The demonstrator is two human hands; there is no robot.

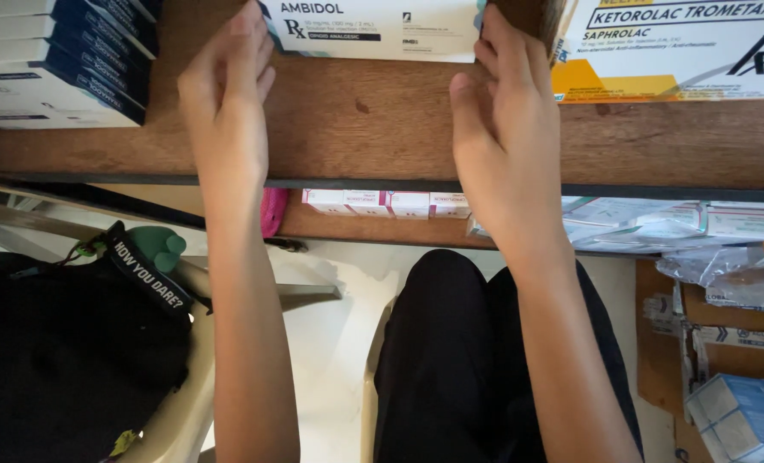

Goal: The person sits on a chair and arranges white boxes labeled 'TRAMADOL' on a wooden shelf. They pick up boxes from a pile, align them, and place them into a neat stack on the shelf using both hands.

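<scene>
Brown wooden shelving fills the upper part of what I see, its top board (373,129) scuffed and edged with a dark strip, and my two hands rest on it. One white medicine box (373,30) sits at the far edge of that board, between my hands: my left hand (228,103) lies flat with fingers together, fingertips just touching the box's left end, and my right hand (506,137) has its fingers loosely curved against the box's right end, thumb lying on the wood. Neither hand is closed around it; both press or rest at its sides. To the left stands one stack of blue-and-white boxes (65,60), about five that I can count. To the right lies one larger white carton with a yellow band (673,51). On the lower shelf I count four small pink-and-white cartons (386,203) in a row, one pink object (273,212) left of them, and further right a heap of clear-wrapped packets (699,231), too jumbled to count. Below, my knees in black trousers (485,360) point at a pale floor. One black bag (65,351) with a green trinket (159,247) sits on a light chair at left, and cardboard with one pale blue box (738,420) is at lower right.
</scene>
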